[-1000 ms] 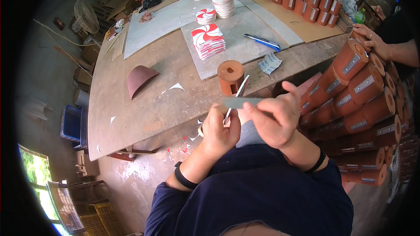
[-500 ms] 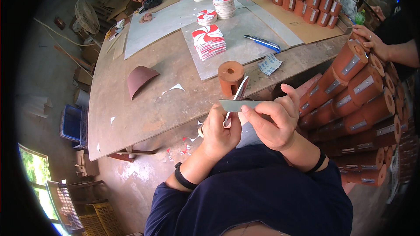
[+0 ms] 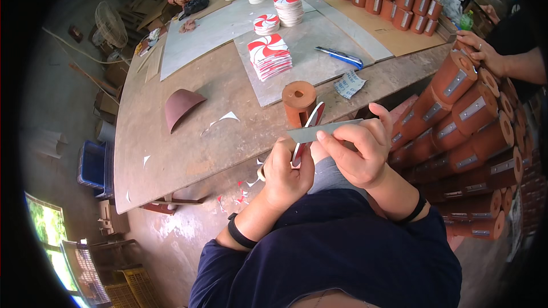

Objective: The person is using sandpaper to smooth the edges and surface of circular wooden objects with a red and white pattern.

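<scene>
My left hand [image 3: 287, 174] is closed, its fingers and thumb pinching a thin round disc [image 3: 314, 115] with red on its face. The disc stands almost edge-on to me. In my right hand [image 3: 359, 157] is a flat grey strip [image 3: 308, 134], gripped between thumb and fingers. The strip lies across the disc's edge and appears to touch it, though the exact contact is hard to make out. Just beyond both hands, a brown cylinder [image 3: 298, 96] with a hole in its top stands at the table's near edge.
On the wooden table [image 3: 171, 154] are red-and-white swirl cards [image 3: 269, 60], stacked discs [image 3: 289, 11], a blue utility knife [image 3: 341, 57], crumpled paper [image 3: 349, 84] and a brown curved piece [image 3: 182, 107]. Brown cylinders [image 3: 454, 85] are piled at right, beside another person's hand [image 3: 482, 51]. Someone sits at the far side.
The grey strip has tilted, its right end now higher, and more of it shows past my right fingers. The disc has turned slightly, so more red shows.
</scene>
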The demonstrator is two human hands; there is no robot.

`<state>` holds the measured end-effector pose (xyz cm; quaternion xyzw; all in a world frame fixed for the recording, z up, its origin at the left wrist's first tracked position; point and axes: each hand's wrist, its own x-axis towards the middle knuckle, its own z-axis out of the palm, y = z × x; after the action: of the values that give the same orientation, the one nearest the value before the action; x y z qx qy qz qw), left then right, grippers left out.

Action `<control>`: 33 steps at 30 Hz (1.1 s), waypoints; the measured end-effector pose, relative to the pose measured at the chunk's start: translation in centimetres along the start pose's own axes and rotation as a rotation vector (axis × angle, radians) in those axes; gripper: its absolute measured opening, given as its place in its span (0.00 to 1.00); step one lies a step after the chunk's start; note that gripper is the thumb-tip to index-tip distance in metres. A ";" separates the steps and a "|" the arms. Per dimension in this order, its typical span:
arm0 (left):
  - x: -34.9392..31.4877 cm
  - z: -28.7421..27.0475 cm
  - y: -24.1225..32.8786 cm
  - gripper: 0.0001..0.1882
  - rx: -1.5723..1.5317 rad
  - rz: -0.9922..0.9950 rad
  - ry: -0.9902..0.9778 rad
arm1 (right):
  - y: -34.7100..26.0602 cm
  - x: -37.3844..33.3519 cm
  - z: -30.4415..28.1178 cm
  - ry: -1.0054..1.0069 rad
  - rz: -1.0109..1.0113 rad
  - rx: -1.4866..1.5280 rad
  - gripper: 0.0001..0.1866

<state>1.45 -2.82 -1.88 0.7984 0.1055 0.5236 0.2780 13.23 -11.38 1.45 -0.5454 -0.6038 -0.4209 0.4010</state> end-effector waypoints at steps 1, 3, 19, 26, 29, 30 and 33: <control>0.1 0.0 0.0 0.10 -0.002 0.001 0.000 | 0.0 0.0 -0.1 -0.010 0.007 0.007 0.11; 0.1 0.1 0.1 0.11 -0.031 0.016 0.008 | 0.4 -0.1 0.0 -0.009 0.021 -0.016 0.11; 2.2 -2.3 -1.0 0.30 -1.315 -0.804 0.012 | 3.7 -0.3 -2.0 0.076 0.626 0.533 0.09; 1.1 -2.5 -3.5 0.30 -1.785 -0.824 -0.136 | 2.3 -1.4 -1.2 0.009 0.677 0.755 0.08; 0.9 -2.2 -3.3 0.25 -1.710 -0.932 -0.159 | 1.5 -1.2 -0.9 -0.039 0.545 0.654 0.08; 0.6 -2.0 -3.6 0.25 -1.776 -0.927 -0.195 | 1.1 -1.1 -0.9 -0.028 0.530 0.629 0.09; 0.3 -1.4 -3.7 0.23 -1.902 -0.860 -0.266 | 0.5 -0.2 -1.2 -0.048 0.398 0.538 0.10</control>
<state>0.82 0.79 -3.27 0.1978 -0.1058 0.1560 0.9620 13.74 -12.59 1.66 -0.5370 -0.5840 -0.1471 0.5907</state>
